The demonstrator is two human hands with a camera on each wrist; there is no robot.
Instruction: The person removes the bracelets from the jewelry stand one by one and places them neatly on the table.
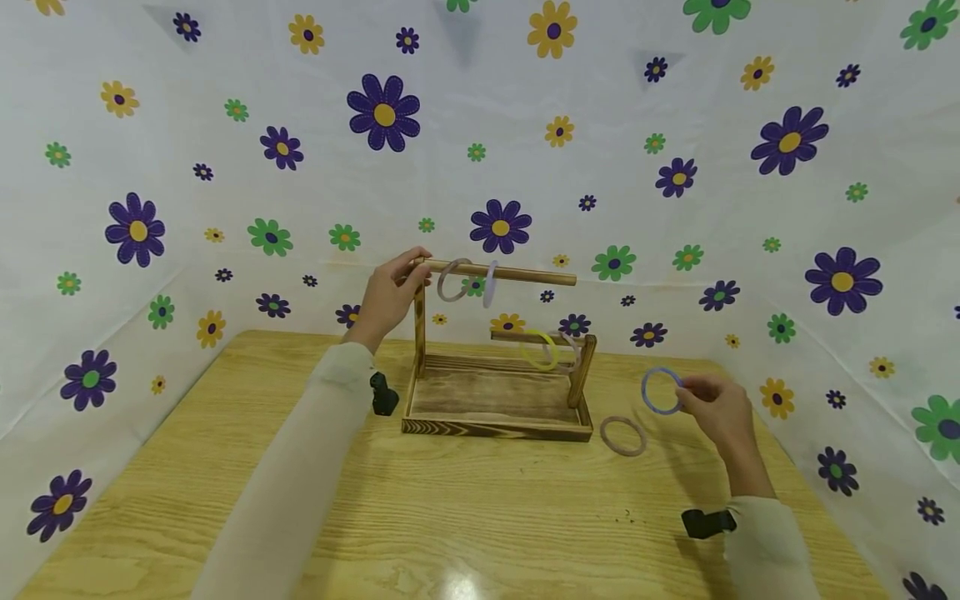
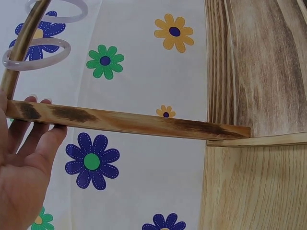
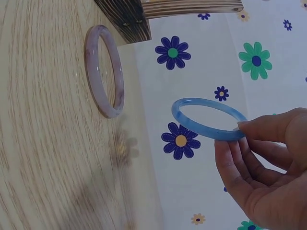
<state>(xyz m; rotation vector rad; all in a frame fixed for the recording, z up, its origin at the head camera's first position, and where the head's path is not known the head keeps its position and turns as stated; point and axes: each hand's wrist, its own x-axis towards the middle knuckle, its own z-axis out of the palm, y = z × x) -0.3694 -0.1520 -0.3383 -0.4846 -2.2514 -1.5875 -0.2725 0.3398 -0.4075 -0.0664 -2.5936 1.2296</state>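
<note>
My left hand point(image 1: 386, 296) holds the top corner of a wooden bangle stand point(image 1: 495, 396), its fingers around the upper end of the tall post point(image 2: 144, 123). From the upper bar point(image 1: 532, 275) hang a brownish-mauve bangle point(image 1: 441, 287) and a pale lavender bangle point(image 1: 490, 287). A yellow bangle point(image 1: 553, 357) and a pale pinkish bangle point(image 1: 577, 354) hang on the lower bar. Out to the right of the stand, my right hand point(image 1: 720, 408) pinches a blue bangle point(image 3: 196, 128) between thumb and fingers, raised above the table.
Flat on the table point(image 1: 480, 508), just right of the stand's base, lies another mauve bangle point(image 3: 93, 72). White cloth walls point(image 1: 450, 175) with printed flowers enclose the back and both sides. Black wrist cameras point(image 1: 383, 394) sit on both wrists.
</note>
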